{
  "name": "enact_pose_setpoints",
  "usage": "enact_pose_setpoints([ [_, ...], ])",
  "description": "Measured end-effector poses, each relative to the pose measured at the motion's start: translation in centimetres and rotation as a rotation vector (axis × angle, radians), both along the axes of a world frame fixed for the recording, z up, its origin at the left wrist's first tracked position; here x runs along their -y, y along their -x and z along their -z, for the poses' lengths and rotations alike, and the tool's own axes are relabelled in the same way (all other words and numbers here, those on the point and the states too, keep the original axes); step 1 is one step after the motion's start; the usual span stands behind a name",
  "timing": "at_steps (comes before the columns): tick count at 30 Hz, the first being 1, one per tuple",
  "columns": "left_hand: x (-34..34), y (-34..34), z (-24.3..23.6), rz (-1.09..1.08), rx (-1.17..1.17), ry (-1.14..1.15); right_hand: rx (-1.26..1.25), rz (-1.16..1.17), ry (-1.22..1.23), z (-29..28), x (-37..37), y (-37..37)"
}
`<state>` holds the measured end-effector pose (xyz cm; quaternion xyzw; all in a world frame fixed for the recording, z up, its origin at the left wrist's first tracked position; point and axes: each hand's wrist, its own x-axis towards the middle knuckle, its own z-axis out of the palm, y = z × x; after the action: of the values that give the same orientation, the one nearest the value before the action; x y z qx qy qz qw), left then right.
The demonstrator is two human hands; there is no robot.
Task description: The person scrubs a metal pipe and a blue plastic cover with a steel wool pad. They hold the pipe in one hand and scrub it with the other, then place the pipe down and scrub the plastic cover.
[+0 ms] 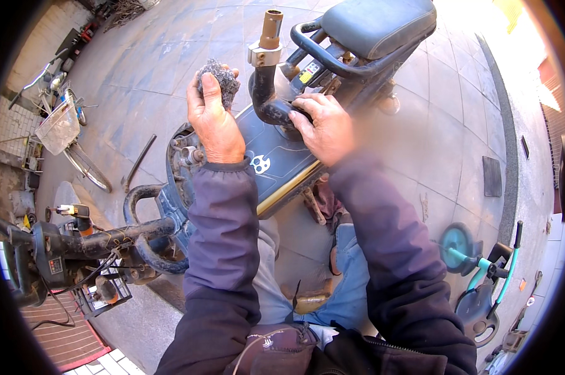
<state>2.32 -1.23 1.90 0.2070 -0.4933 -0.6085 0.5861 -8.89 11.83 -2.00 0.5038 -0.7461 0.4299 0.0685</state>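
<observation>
My left hand [216,131] is raised at the left of a bent black tube and holds a wad of grey steel wool [227,87] between thumb and fingers. The black tube [265,94] curves up from the dark deck [282,159] of an electric scooter. A silver clamp [263,56] and a bare, brownish metal pipe end [272,30] top it. My right hand [325,125] is closed on the tube's lower bend, with thumb and fingertips against it. Part of that bend is hidden beneath my fingers.
A padded black seat [376,28] with a tubular rail [320,47] rises beyond my right hand. The scooter's front column [132,234] lies to the left. A bicycle [66,125] stands farther left. A teal-wheeled child's ride-on [460,247] is at the right. A black mat [492,176] lies on the paving.
</observation>
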Motion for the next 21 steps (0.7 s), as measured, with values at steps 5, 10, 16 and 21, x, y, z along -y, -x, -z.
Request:
enact_pose_setpoints([
  [5,0.5,0.1,-0.8,0.008,0.029,0.158,0.011,0.001,-0.009,-0.2,0.2,-0.3],
  [10,-0.1,1.7,-2.5,-0.007,0.108,0.397,-0.004,0.016,-0.010,-0.2,0.1,-0.5],
  [16,-0.3,4.3,-3.2,-0.232,0.541,0.904,-0.002,0.030,-0.008,0.0,0.0,-0.4],
  [21,0.5,4.6,-3.3,-0.196,0.583,0.921,-0.013,0.035,0.030,0.2,0.3,-0.5],
])
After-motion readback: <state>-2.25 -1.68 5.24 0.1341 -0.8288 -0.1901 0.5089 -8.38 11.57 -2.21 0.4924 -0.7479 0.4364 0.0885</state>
